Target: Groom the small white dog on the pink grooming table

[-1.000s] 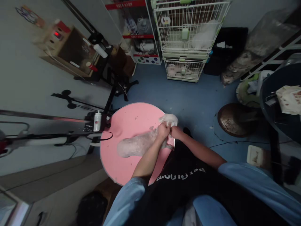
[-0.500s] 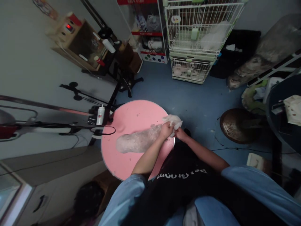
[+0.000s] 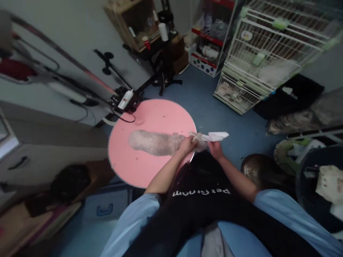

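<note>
A small pale, short-coated animal (image 3: pixel 155 142) lies stretched across the round pink table (image 3: pixel 150 114), its head toward me at the table's near-right edge. My left hand (image 3: pixel 187 144) grips the animal at the neck, just behind the head. My right hand (image 3: pixel 214 148) is just off the table edge beside the head and pinches a white wipe (image 3: pixel 218 135) that sticks out to the right. The animal's face is mostly hidden between my two hands.
A white bottle (image 3: pixel 125 99) and black cable sit on the arm stand at the table's far-left edge. Stacked wire cages (image 3: pixel 265 60) stand at the back right. A brown round base (image 3: pixel 257 171) sits on the blue floor to the right. A cluttered shelf (image 3: pixel 160 32) stands behind.
My head has swung, tilting the whole view. My right hand has drawn back from the animal's head toward the right, and the white wipe now shows stretched out beyond it. The left hand keeps its grip.
</note>
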{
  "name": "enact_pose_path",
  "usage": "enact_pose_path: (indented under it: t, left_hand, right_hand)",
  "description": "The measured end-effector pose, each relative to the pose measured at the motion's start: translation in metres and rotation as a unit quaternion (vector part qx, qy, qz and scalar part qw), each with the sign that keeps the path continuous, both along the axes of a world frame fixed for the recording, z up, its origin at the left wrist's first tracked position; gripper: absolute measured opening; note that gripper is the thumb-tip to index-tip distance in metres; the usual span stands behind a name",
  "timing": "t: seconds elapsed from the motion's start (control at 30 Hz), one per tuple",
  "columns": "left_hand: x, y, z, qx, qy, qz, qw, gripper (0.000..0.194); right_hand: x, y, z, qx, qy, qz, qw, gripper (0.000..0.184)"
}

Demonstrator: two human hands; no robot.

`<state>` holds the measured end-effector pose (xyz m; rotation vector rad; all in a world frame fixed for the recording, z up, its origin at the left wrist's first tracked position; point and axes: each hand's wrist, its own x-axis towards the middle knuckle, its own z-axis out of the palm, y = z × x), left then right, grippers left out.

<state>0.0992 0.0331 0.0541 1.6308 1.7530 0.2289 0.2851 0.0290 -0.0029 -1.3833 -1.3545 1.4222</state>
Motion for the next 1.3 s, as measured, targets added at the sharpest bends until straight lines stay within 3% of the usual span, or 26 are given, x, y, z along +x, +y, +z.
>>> enact_pose_path:
  t: [0.07, 0.17, 0.27, 0.33, 0.4, 0.47, 0.57, 0.63, 0.7, 0.77, 0.87, 0.93, 1.0, 1.1, 1.17, 1.23, 1.3]
  left_hand:
    - [0.003, -0.001, 0.000, 0.007, -0.012, 0.064, 0.998, 0.031]
    - [0.005, -0.008, -0.003, 0.062, -0.042, 0.185, 0.980, 0.034]
    - [0.016, -0.028, -0.015, 0.193, -0.034, 0.346, 0.917, 0.019]
    - [0.035, -0.042, -0.030, 0.243, -0.034, 0.419, 0.874, 0.017]
    - [0.062, -0.049, -0.051, 0.254, -0.049, 0.464, 0.847, 0.023]
    - [0.089, -0.043, -0.074, 0.256, -0.053, 0.520, 0.813, 0.024]
    - [0.119, -0.018, -0.106, 0.264, -0.053, 0.626, 0.731, 0.034]
    - [0.130, 0.001, -0.120, 0.277, -0.071, 0.683, 0.672, 0.046]
    - [0.134, 0.015, -0.129, 0.286, -0.106, 0.718, 0.626, 0.060]
    - [0.134, 0.024, -0.131, 0.290, -0.146, 0.731, 0.600, 0.068]
    - [0.132, 0.026, -0.129, 0.303, -0.166, 0.741, 0.576, 0.056]
    - [0.131, 0.024, -0.124, 0.320, -0.148, 0.743, 0.569, 0.045]
    - [0.129, 0.021, -0.119, 0.330, -0.124, 0.731, 0.585, 0.048]
    - [0.127, 0.018, -0.112, 0.316, -0.097, 0.682, 0.653, 0.048]
    - [0.125, 0.019, -0.106, 0.294, -0.087, 0.646, 0.699, 0.053]
    - [0.123, 0.020, -0.100, 0.278, -0.084, 0.623, 0.727, 0.058]
    - [0.120, 0.021, -0.094, 0.271, -0.091, 0.611, 0.738, 0.059]
  right_hand:
    - [-0.013, 0.031, 0.003, 0.073, -0.087, 0.130, 0.985, 0.050]
    - [-0.037, 0.068, 0.004, 0.133, -0.146, 0.286, 0.938, 0.058]
    - [-0.051, 0.094, 0.002, 0.167, -0.199, 0.391, 0.883, 0.059]
    - [-0.055, 0.106, 0.001, 0.157, -0.228, 0.440, 0.854, 0.051]
    - [-0.057, 0.116, -0.002, 0.141, -0.246, 0.476, 0.832, 0.044]
    - [-0.059, 0.124, -0.005, 0.119, -0.238, 0.488, 0.831, 0.045]
    - [-0.062, 0.132, -0.010, 0.079, -0.215, 0.482, 0.846, 0.046]
    - [-0.064, 0.137, -0.012, 0.070, -0.217, 0.491, 0.841, 0.044]
    - [-0.067, 0.142, -0.013, 0.065, -0.224, 0.508, 0.829, 0.043]
    - [-0.070, 0.145, -0.013, 0.055, -0.228, 0.522, 0.820, 0.043]
    - [-0.073, 0.145, -0.013, 0.037, -0.228, 0.534, 0.813, 0.047]
    - [-0.075, 0.143, -0.012, 0.028, -0.226, 0.539, 0.811, 0.048]
    - [-0.075, 0.145, -0.007, 0.023, -0.223, 0.546, 0.807, 0.047]
    - [-0.068, 0.161, 0.015, 0.031, -0.225, 0.552, 0.802, 0.044]
    - [-0.056, 0.177, 0.040, 0.086, -0.246, 0.542, 0.799, 0.042]
    - [-0.041, 0.189, 0.068, 0.215, -0.295, 0.539, 0.759, 0.038]
    - [-0.029, 0.191, 0.090, 0.357, -0.335, 0.579, 0.652, 0.032]
